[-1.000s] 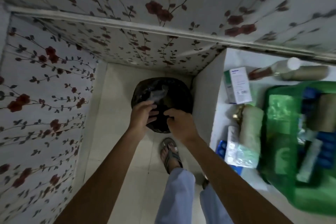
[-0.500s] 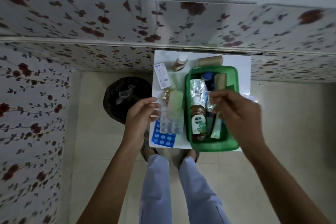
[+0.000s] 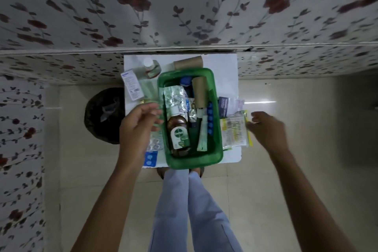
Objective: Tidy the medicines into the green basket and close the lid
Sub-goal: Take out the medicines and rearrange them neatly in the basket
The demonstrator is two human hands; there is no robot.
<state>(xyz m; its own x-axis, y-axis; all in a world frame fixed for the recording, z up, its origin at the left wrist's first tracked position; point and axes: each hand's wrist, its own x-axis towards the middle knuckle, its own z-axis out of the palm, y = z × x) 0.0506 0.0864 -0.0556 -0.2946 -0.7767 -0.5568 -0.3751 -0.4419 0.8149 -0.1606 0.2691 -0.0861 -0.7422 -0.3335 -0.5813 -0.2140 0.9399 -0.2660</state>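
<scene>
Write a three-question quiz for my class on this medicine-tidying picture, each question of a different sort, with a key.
1. True or false: the brown Dettol bottle lies inside the green basket.
2. Multiple choice: the clear packet of cotton buds lies (A) inside the basket, (B) on the white table to the basket's right, (C) on the floor.
3. Short answer: is either the left hand or the right hand holding anything?

Key
1. True.
2. B.
3. No; both hands are open and empty, the left above the blister packs, the right beside the cotton buds.
</scene>
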